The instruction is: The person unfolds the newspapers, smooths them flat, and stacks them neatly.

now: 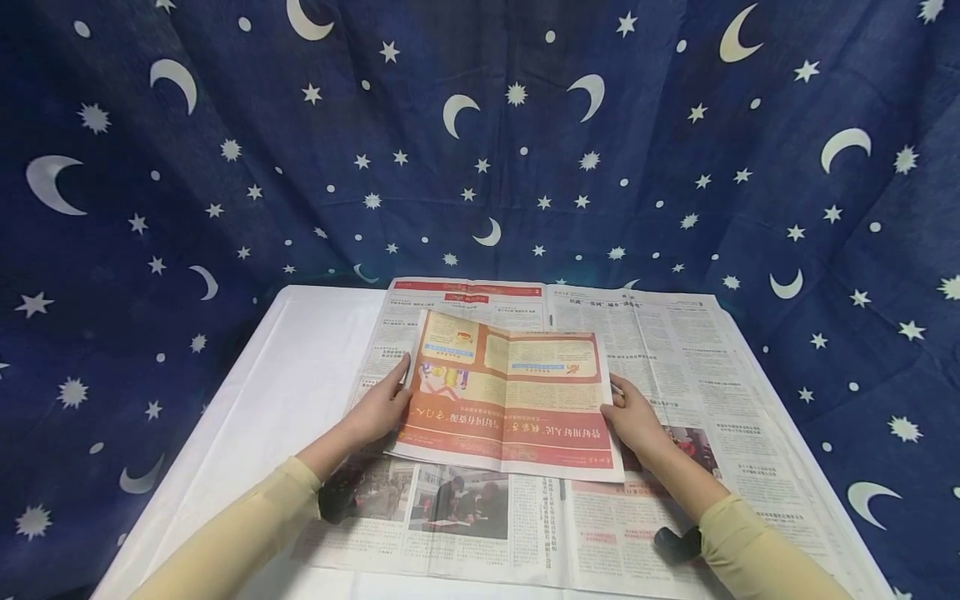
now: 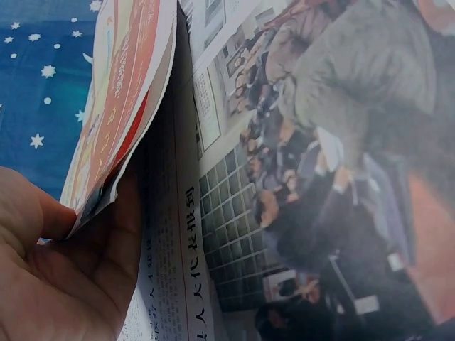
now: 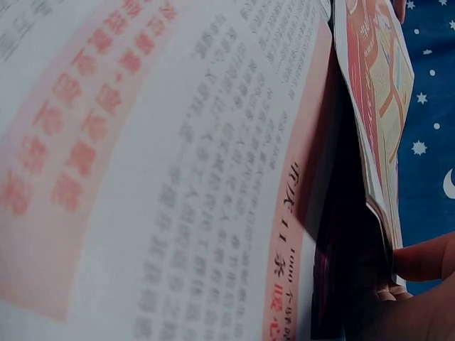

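Observation:
A folded newspaper (image 1: 555, 400) with orange and red print is held up between both hands, its text upside down in the head view. My left hand (image 1: 381, 406) pinches its left edge, thumb on top and fingers beneath, as the left wrist view also shows at the hand (image 2: 71, 263). The right edge is gripped by my right hand (image 1: 636, 417); in the right wrist view the thumb (image 3: 426, 259) lies on the printed face. Several layers show along the folded newspaper's edge (image 3: 364, 153). Beneath it lies a spread-out newspaper (image 1: 675, 333), partly hidden by the folded one.
The spread newspaper covers much of a white table (image 1: 300, 350), whose bare surface shows at the left. Behind the table hangs a dark blue curtain (image 1: 420, 108) with white moons and stars. A black strap piece (image 1: 675, 543) sits by the right wrist.

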Motion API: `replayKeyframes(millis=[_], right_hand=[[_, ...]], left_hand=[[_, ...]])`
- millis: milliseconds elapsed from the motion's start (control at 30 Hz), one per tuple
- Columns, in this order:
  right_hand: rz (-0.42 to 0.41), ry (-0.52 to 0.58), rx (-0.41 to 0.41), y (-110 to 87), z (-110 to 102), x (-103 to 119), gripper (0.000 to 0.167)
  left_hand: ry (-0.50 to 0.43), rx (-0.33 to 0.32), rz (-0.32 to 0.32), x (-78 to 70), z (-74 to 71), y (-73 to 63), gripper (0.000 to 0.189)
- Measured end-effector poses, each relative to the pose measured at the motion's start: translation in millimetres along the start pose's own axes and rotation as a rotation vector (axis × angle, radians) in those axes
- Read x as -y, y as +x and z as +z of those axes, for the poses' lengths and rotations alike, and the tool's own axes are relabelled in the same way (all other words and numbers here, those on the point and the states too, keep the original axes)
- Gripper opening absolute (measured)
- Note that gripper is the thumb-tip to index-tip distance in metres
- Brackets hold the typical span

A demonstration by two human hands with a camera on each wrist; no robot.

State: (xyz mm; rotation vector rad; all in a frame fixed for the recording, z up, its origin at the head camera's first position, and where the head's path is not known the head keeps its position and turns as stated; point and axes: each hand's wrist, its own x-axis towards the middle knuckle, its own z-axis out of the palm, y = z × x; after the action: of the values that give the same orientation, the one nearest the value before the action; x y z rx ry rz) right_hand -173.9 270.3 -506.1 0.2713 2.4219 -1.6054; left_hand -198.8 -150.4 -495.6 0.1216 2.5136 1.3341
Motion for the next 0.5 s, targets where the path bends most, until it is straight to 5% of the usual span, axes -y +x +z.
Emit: replayKeyframes(millis=[500], right_hand=[[-0.002,0.005,-0.002,1.1,0.7,-3.4,0.070]], left_hand=[[0.088,-0.010,0.012,-0.8,2.4,1.4,0.066]])
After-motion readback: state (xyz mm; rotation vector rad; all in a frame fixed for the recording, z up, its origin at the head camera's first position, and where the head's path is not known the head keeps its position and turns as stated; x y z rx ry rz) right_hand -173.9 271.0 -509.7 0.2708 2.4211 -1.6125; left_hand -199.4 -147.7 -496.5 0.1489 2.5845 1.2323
